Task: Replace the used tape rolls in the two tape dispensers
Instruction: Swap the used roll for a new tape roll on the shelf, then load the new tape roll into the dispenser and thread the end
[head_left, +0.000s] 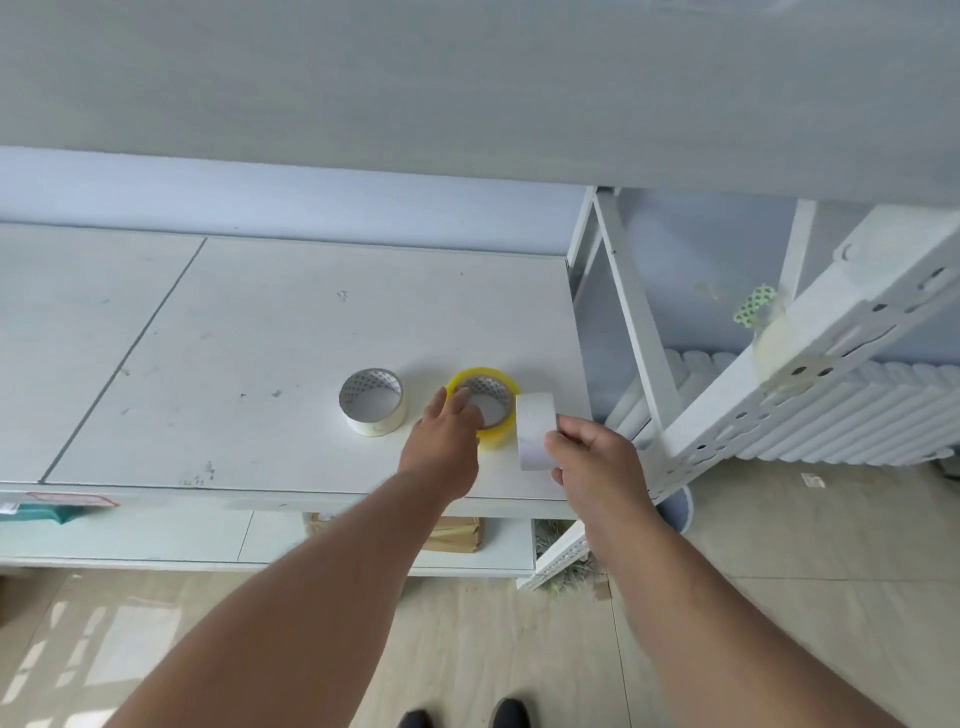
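Note:
On the white table (260, 338) near its right front corner lie two tape rolls. A pale, nearly used roll (373, 408) lies flat to the left. A yellow-tinted roll (493, 382) lies flat beside it, and my left hand (447, 441) reaches onto it with fingers in its core and over its near rim. My right hand (592, 457) grips a white roll (535, 436) held on edge just right of the yellow roll, above the table's edge. No tape dispenser is in view.
A white perforated metal ladder frame (779, 364) leans at the table's right end, with a radiator (857, 410) behind it. A scrap of tape (756, 306) hangs on the frame. Cardboard (457, 535) lies on the shelf under the table. My shoes (467, 719) are on the tiled floor.

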